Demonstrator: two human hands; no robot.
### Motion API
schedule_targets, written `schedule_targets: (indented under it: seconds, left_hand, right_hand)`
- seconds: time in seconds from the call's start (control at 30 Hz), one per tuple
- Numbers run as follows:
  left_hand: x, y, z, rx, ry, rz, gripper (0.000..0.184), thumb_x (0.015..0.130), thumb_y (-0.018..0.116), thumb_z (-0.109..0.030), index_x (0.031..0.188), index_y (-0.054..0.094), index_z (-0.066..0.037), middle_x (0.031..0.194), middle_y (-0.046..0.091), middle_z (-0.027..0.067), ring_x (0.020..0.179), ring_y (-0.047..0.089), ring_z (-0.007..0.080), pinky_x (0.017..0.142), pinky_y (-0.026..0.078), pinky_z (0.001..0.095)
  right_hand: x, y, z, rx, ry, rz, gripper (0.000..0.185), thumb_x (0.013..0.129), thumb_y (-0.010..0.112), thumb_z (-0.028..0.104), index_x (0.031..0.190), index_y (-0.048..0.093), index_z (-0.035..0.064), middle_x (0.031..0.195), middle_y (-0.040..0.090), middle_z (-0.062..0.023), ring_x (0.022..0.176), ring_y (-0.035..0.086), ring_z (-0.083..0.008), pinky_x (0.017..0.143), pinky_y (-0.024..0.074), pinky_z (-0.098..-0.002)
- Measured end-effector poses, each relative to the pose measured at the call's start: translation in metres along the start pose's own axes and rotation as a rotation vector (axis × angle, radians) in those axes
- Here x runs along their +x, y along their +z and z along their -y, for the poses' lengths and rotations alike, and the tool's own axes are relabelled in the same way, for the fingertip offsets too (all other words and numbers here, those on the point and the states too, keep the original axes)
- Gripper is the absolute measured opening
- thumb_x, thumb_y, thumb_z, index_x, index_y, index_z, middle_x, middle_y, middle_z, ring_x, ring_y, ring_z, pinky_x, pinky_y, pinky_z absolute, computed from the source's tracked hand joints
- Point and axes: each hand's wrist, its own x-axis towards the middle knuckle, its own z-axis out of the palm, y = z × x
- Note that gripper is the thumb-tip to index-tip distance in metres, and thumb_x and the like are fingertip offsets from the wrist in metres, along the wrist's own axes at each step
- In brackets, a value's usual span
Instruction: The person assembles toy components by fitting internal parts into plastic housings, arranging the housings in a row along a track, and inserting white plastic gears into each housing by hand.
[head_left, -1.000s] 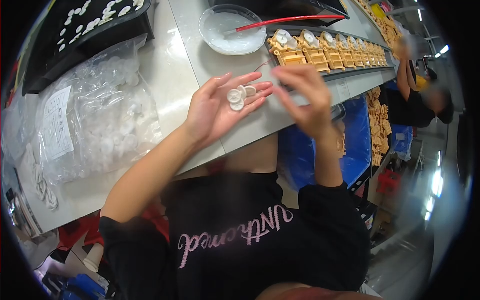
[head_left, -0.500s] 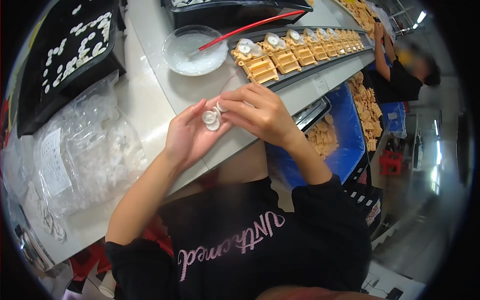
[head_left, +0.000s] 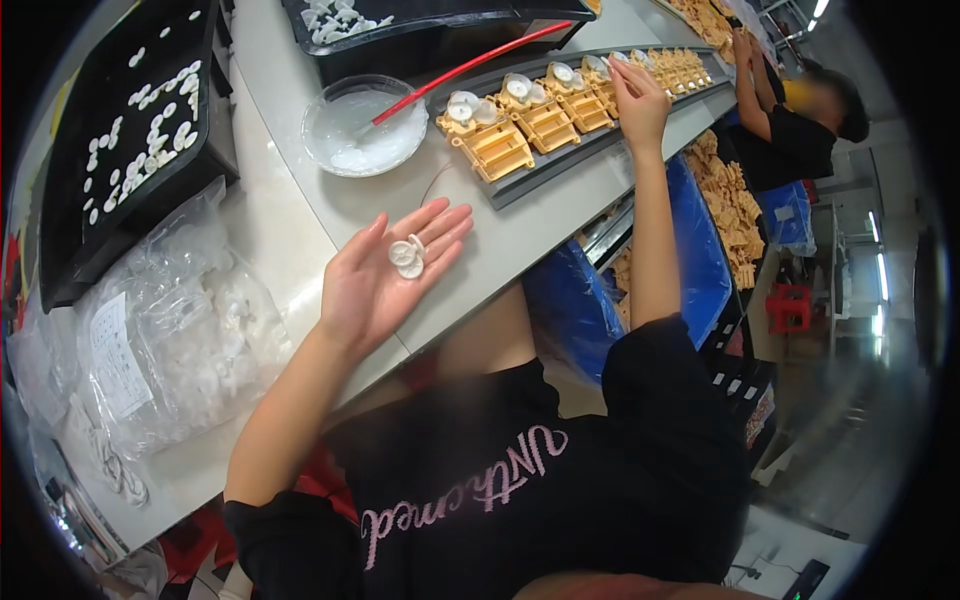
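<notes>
My left hand (head_left: 375, 280) is palm up over the front of the table, fingers stretched out, holding several small white plastic discs (head_left: 407, 258) loosely on the palm. My right hand (head_left: 640, 105) reaches out to the row of yellow plastic housings (head_left: 497, 150), its thumb and fingers pinched together over one partway along. What lies between those fingertips is hidden. The housings stand side by side on a long grey rail (head_left: 515, 190). White round parts sit on top of the nearer ones.
A bowl of whitish paste (head_left: 365, 125) with a red-handled stick (head_left: 470, 70) stands behind my left hand. Black bins (head_left: 225, 120) with white parts are at left and back. A plastic bag (head_left: 200, 350) lies left. Blue bins (head_left: 700, 250) hold yellow parts; another person (head_left: 790, 130) works at right.
My right hand has left my left palm and moved away to the right, over the housings. The left hand stays palm up with discs on it, its fingers now more stretched out.
</notes>
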Motion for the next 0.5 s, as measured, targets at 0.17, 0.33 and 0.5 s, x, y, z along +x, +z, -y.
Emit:
schedule_targets:
  seconds: [0.17,0.33,0.5]
  left_hand:
    - [0.000,0.001,-0.003,0.035,0.024,0.004,0.063,0.101,0.032,-0.031,0.145,0.015,0.011,0.151,0.021,0.0295,0.142,0.025,0.0349,0.117,0.025,0.0419]
    - [0.000,0.001,-0.002,0.033,0.011,0.008,0.064,0.101,0.033,-0.032,0.145,0.015,0.011,0.151,0.021,0.0294,0.142,0.025,0.0346,0.117,0.025,0.0412]
    - [0.000,0.000,-0.002,0.048,0.002,0.015,0.066,0.101,0.035,-0.033,0.145,0.015,0.011,0.150,0.022,0.0295,0.142,0.025,0.0344,0.117,0.025,0.0405]
  right_hand:
    - [0.002,0.009,-0.011,-0.065,-0.064,0.077,0.017,0.087,0.066,0.006,0.102,0.072,0.0014,0.100,0.071,-0.0090,0.087,0.068,-0.0154,0.074,0.0556,-0.0250]
    - [0.001,0.009,-0.010,-0.033,-0.063,0.065,0.016,0.085,0.065,0.004,0.098,0.072,0.0011,0.097,0.071,-0.0105,0.083,0.069,-0.0185,0.072,0.0556,-0.0269]
    - [0.003,0.006,-0.004,-0.090,-0.125,0.056,0.016,0.083,0.064,0.002,0.097,0.072,0.0010,0.096,0.071,-0.0112,0.079,0.069,-0.0211,0.070,0.0556,-0.0281]
